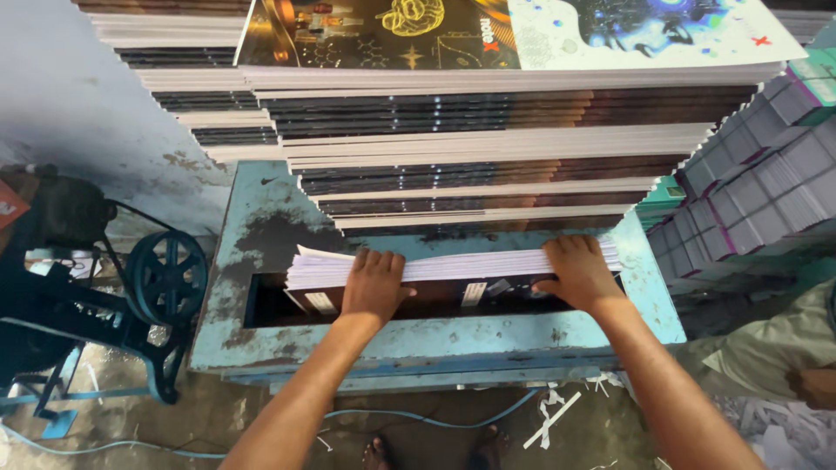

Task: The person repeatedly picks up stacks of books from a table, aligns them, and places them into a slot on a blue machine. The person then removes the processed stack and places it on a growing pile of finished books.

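A thick bundle of white-edged printed sheets (pixel 470 264) lies across the slot of a worn blue-green metal machine bed (pixel 261 218). My left hand (pixel 373 283) presses down on the bundle's left half, fingers over its top edge. At the right end, my right hand (pixel 576 271) grips the same bundle with the fingers on top and the thumb underneath. Behind the bundle rises a tall stack of printed cover sheets (pixel 488 148), with a dark and white illustrated sheet on top.
A dark cast-iron wheel and frame (pixel 165 278) stand at the left. Slanted stacks of bound booklets (pixel 766 165) lean at the right. Another person's clothed body (pixel 766 348) sits at lower right. Paper scraps (pixel 553 418) and a blue cable litter the floor by my feet.
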